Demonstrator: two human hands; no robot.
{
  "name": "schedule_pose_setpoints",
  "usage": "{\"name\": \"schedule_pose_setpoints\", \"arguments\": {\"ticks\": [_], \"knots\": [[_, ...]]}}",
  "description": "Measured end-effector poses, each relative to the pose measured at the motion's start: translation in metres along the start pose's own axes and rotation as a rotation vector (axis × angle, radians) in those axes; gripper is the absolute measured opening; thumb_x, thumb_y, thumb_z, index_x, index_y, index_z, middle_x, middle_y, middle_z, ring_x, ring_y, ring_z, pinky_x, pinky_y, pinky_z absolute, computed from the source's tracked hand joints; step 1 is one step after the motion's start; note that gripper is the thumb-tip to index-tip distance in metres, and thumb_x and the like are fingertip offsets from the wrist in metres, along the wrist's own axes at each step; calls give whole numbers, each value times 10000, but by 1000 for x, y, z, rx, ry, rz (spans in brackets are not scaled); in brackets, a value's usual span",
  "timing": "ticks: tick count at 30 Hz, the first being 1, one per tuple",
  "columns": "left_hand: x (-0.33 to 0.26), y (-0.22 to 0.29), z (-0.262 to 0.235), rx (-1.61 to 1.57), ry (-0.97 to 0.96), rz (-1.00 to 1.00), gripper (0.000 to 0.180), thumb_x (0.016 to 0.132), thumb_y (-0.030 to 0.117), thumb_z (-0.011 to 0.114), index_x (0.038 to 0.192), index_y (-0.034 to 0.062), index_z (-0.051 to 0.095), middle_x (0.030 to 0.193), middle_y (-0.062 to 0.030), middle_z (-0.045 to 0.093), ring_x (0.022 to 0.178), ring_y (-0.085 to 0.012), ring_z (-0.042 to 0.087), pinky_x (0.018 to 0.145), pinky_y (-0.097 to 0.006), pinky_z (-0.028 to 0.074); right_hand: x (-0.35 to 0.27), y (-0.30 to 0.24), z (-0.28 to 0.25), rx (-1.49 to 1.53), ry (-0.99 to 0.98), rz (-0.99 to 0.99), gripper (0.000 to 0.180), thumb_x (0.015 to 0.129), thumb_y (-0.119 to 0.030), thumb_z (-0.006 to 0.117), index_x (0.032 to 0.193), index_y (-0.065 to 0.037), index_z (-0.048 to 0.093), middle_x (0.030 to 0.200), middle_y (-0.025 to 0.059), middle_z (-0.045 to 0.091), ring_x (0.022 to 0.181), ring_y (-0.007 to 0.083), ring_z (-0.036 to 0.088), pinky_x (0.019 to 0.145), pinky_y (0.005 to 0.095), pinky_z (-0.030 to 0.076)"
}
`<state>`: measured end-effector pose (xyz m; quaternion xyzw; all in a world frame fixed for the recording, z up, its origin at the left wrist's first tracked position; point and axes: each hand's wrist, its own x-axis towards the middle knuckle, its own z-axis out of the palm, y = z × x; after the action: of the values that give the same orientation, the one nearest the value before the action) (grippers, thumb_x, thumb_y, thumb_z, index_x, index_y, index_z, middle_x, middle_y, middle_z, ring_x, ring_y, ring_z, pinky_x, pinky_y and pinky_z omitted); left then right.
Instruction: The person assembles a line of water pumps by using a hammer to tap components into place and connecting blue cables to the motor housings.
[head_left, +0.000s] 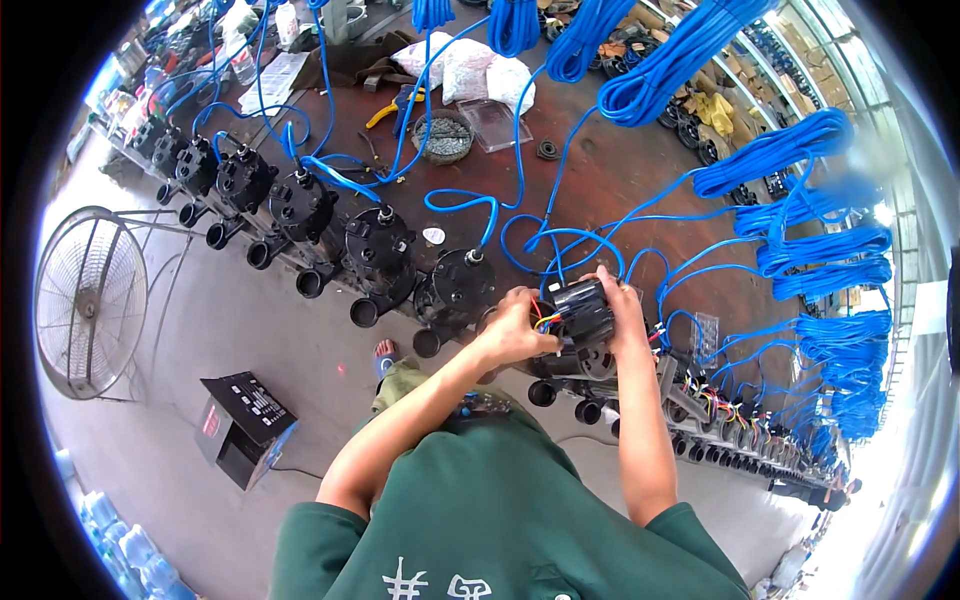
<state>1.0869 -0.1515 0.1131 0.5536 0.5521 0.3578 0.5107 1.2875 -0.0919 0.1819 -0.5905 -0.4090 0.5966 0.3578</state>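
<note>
A black motor housing sits between the person's two hands, just above the near edge of a long brown workbench. A small bundle of coloured wires comes out of its left side. The left hand is curled against that side, its fingers closed around the housing where the wires come out. The right hand wraps the other side, fingers bent over the top and palm pressed to the housing. Both hands grip it firmly, holding it over a grey pump body on the bench edge.

To the left of the housing, a row of black pumps lines the bench edge, each with a round outlet pointing toward the floor and a thin blue hose running into its top. To the right of the housing, more unfinished pumps with loose wires continue along the edge. Beyond the housing, at the far side of the bench, hang coils of blue hose; white bags and a round wire basket lie farther up the bench. Down on the floor, well left of the housing, stand a large round fan and a black box.
</note>
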Motion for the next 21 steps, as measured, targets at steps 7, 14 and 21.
{"name": "schedule_pose_setpoints", "arguments": {"ticks": [7, 14, 21], "knots": [[-4, 19, 7, 315, 164, 46, 608, 676, 248, 859, 1213, 44, 661, 1226, -135, 655, 1133, -350, 646, 971, -479, 537, 4, 5, 11, -8, 28, -23, 425, 1049, -416, 639, 1044, -4, 746, 907, 54, 744, 790, 133, 694, 743, 297, 548], [-8, -10, 13, 361, 328, 379, 502, 680, 96, 787, 1160, -14, 689, 1218, -158, 651, 1046, -380, 647, 928, -466, 538, -2, 8, 20, -166, 114, -116, 421, 1088, -360, 586, 993, 14, 757, 852, 36, 727, 778, 101, 657, 721, 283, 512], [-23, 6, 1, 774, 198, 404, 806, 710, 342, 875, 1317, -115, 605, 1534, -280, 466, 1186, -348, 603, 963, -395, 529, -12, 13, 24, -494, 271, -253, 445, 1105, -326, 553, 938, 17, 782, 769, 4, 701, 730, 86, 609, 690, 288, 480]]}}
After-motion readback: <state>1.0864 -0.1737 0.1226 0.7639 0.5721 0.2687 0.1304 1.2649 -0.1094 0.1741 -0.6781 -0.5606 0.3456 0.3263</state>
